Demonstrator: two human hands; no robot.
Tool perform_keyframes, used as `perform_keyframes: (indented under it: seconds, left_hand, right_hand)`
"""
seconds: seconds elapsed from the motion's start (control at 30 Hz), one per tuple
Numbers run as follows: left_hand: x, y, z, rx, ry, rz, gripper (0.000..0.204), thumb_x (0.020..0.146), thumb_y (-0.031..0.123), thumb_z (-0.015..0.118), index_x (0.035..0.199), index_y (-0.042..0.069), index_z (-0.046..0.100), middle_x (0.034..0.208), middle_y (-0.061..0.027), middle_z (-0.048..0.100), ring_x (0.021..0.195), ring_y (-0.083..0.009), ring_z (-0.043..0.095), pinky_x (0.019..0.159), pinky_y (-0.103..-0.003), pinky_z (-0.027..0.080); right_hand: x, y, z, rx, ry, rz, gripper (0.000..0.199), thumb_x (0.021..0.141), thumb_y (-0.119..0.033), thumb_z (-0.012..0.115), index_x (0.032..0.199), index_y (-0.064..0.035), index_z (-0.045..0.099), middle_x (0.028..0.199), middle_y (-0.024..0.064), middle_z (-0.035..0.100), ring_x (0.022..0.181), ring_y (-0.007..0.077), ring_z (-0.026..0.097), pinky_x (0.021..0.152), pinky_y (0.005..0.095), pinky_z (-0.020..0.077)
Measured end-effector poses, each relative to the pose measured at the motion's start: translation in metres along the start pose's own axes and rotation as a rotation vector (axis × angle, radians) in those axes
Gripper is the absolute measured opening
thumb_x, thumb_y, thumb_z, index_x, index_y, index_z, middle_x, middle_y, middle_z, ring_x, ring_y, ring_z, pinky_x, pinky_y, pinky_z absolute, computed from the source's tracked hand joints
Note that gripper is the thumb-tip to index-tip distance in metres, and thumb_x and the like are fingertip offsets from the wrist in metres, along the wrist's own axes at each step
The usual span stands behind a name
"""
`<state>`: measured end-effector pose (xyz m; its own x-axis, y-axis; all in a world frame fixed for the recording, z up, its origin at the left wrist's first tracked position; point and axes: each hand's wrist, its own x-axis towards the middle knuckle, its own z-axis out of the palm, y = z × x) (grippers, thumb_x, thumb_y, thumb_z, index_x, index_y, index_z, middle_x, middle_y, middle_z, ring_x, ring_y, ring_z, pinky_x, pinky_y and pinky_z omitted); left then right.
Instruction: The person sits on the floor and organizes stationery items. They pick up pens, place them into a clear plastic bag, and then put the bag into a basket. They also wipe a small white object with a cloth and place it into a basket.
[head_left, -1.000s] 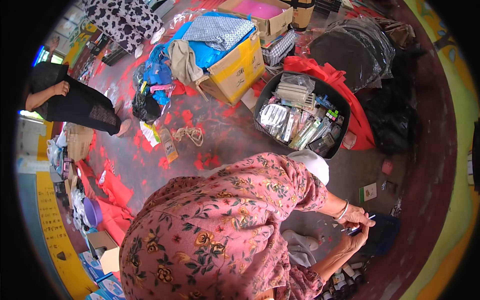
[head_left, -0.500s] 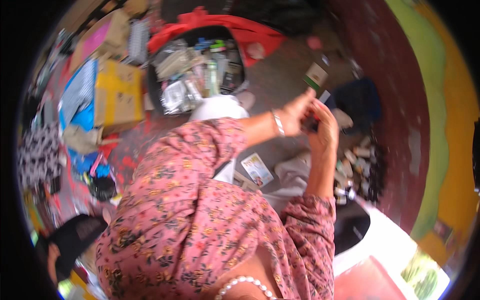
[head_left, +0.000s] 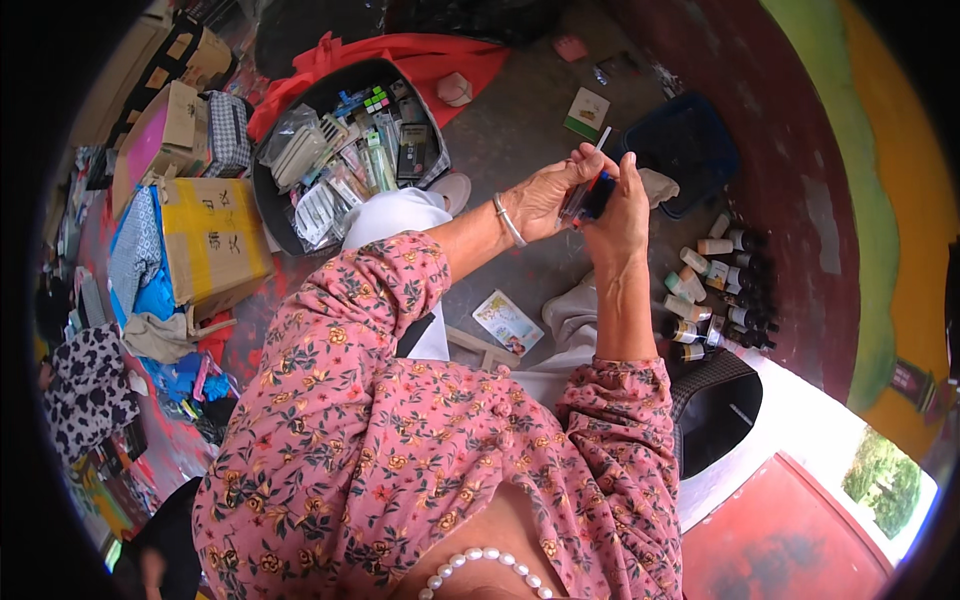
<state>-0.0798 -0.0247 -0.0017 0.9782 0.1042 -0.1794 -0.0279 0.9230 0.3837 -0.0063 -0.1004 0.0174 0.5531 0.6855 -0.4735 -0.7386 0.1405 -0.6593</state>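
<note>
Gripping a small dark bundle (head_left: 598, 197), too covered to identify, in closed fingers of left hand (head_left: 548, 198) and right hand (head_left: 622, 215). Showing a thin white stick (head_left: 604, 138) poking up past the fingertips. Holding all above the floor (head_left: 510, 150), between the right edge of a black tub (head_left: 264, 195) and the left edge of a blue bin (head_left: 700, 140). Seemingly handling the bundle as the step in hand; calling next, by judgement, for steady support from both sides. Facing a green-edged card (head_left: 587, 110) off the bin's far-left corner. Having a colourful card (head_left: 507, 322) on the floor, nearer the body. Bordering on bottles (head_left: 718, 274) along the floor's right edge.
</note>
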Motion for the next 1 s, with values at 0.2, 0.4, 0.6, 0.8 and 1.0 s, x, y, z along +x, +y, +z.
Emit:
perform_keyframes:
  seconds: [0.2, 0.4, 0.6, 0.8, 1.0]
  left_hand:
    - [0.004, -0.009, 0.000, 0.136, 0.106, 0.085, 0.030, 0.080, 0.021, 0.060, 0.104, 0.011, 0.044, 0.095, 0.0022, 0.049, 0.087, -0.0084, 0.047, 0.065, -0.022, 0.039]
    - [0.003, -0.005, 0.000, 0.310, -0.020, 0.091, 0.048, 0.083, 0.026, 0.056, 0.120, 0.010, 0.032, 0.109, -0.0008, 0.044, 0.097, -0.0105, 0.045, 0.078, -0.025, 0.040]
    - [-0.003, -0.004, 0.012, 0.352, -0.049, 0.043, 0.052, 0.084, 0.034, 0.052, 0.124, 0.010, 0.029, 0.106, -0.0014, 0.046, 0.093, -0.0107, 0.047, 0.077, -0.026, 0.041]
    - [0.000, -0.010, 0.008, 0.179, 0.001, -0.011, 0.026, 0.085, 0.023, 0.052, 0.105, 0.008, 0.044, 0.090, 0.0003, 0.050, 0.080, -0.0074, 0.048, 0.067, -0.022, 0.044]
    - [0.001, -0.012, -0.005, 0.264, 0.144, 0.038, 0.022, 0.083, 0.015, 0.051, 0.103, 0.006, 0.045, 0.086, -0.0014, 0.052, 0.069, -0.0082, 0.049, 0.058, -0.023, 0.042]
  right_hand:
    - [-0.007, -0.003, 0.008, 0.055, -0.050, -0.076, 0.054, 0.088, -0.043, 0.038, 0.111, 0.0050, 0.044, 0.100, 0.0125, 0.052, 0.094, 0.0181, 0.049, 0.086, 0.0313, 0.0389]
    - [-0.012, -0.006, 0.015, -0.103, -0.043, -0.163, 0.062, 0.087, -0.047, 0.037, 0.127, 0.0004, 0.030, 0.121, 0.0118, 0.040, 0.111, 0.0181, 0.038, 0.095, 0.0310, 0.0293]
    - [-0.009, 0.002, 0.015, -0.328, 0.032, -0.315, 0.066, 0.086, -0.049, 0.036, 0.132, -0.0037, 0.021, 0.134, 0.0136, 0.026, 0.123, 0.0210, 0.027, 0.100, 0.0313, 0.0216]
    - [-0.004, 0.004, 0.013, -0.516, 0.114, -0.470, 0.067, 0.086, -0.048, 0.037, 0.132, -0.0023, 0.020, 0.136, 0.0148, 0.022, 0.124, 0.0224, 0.023, 0.100, 0.0313, 0.0201]
    - [-0.011, 0.003, 0.019, -0.389, 0.077, -0.454, 0.061, 0.088, -0.042, 0.037, 0.129, 0.0007, 0.025, 0.133, 0.0135, 0.028, 0.125, 0.0208, 0.023, 0.099, 0.0307, 0.0212]
